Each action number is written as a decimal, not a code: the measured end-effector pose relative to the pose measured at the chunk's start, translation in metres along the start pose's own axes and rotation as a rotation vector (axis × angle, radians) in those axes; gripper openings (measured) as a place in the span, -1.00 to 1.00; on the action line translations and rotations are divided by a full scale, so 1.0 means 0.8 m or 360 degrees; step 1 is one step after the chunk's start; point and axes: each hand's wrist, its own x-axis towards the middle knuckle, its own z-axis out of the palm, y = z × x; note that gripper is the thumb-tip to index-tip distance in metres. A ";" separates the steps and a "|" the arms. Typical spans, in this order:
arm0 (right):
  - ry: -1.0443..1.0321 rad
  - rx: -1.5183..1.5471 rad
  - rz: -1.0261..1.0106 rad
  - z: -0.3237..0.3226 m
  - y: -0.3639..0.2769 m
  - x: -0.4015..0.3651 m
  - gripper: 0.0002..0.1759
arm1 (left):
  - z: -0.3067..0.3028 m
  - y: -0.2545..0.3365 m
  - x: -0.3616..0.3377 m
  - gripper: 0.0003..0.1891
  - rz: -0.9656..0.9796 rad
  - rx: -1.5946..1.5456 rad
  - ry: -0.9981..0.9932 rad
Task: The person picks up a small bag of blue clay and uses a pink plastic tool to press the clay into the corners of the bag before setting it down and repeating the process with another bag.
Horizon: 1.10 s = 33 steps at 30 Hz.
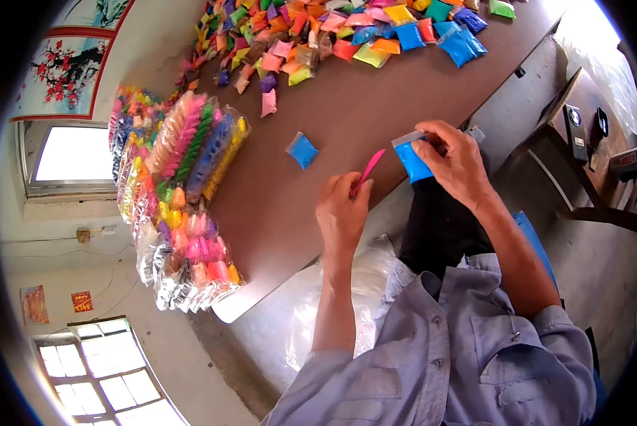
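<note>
My left hand (342, 206) is closed round a thin pink tool (369, 170) whose tip points up and to the right. At the table's near edge, my right hand (455, 160) pinches a small clear packet with bright blue contents (413, 162) by its top corner. A second blue packet (303, 150) lies flat on the brown table (261, 206), up and to the left of my left hand. The two hands are apart, and the pink tool does not touch the held packet.
Many small coloured packets (375, 55) are heaped along the table's far side. Clear bags of coloured pieces (197, 153) are stacked at the left. A wooden stool (566, 135) bearing small dark objects stands at the right. Clear plastic (361, 295) lies below the table edge.
</note>
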 end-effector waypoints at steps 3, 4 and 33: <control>0.0027 -0.0274 -0.0082 0.003 0.000 0.021 -0.68 | -0.001 -0.007 0.011 -0.86 0.0080 0.0082 -0.0094; 0.0050 -0.0407 -0.0124 0.006 0.001 0.024 -0.65 | -0.001 -0.010 0.013 -0.89 0.0158 0.0128 -0.0127; 0.0022 -0.0648 -0.0776 0.022 0.032 -0.038 -0.42 | 0.023 0.032 0.031 -0.92 0.0071 -0.0249 -0.0300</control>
